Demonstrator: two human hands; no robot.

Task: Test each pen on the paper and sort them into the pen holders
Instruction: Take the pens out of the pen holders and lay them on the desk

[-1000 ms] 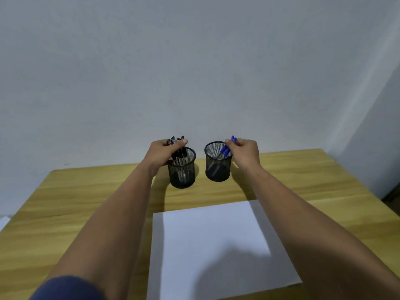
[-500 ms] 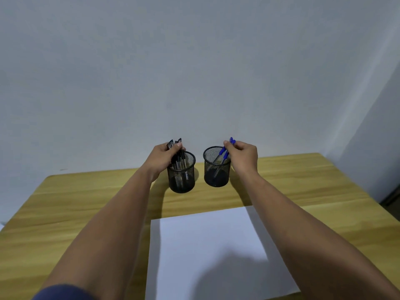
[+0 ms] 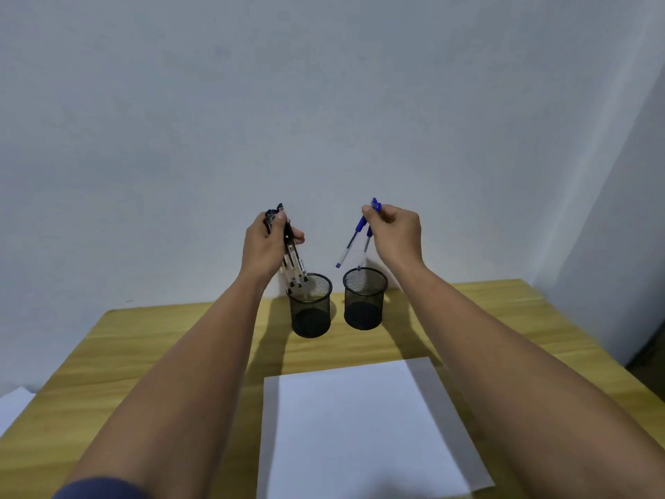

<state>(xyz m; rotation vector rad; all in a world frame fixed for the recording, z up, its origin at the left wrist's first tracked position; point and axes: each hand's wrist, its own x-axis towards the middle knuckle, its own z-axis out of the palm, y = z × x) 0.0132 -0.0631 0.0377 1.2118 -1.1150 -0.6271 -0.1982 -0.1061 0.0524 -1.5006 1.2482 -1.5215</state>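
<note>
Two black mesh pen holders stand at the back of the wooden table: the left holder (image 3: 311,308) and the right holder (image 3: 364,300). My left hand (image 3: 264,246) grips a bundle of black pens (image 3: 292,259) lifted above the left holder, their lower ends at its rim. My right hand (image 3: 396,232) pinches two blue pens (image 3: 354,241) by their tops, raised above the right holder; one tip hangs just over its rim. A white sheet of paper (image 3: 363,426) lies in front of me.
The wooden table (image 3: 151,361) ends at a pale wall close behind the holders. A white object (image 3: 12,408) shows past the table's left edge. The table's right edge runs along a grey wall.
Both hands rose, pulling the black pens and the blue pens up out of their holders. My view tilted, so the table sits lower in the frame.
</note>
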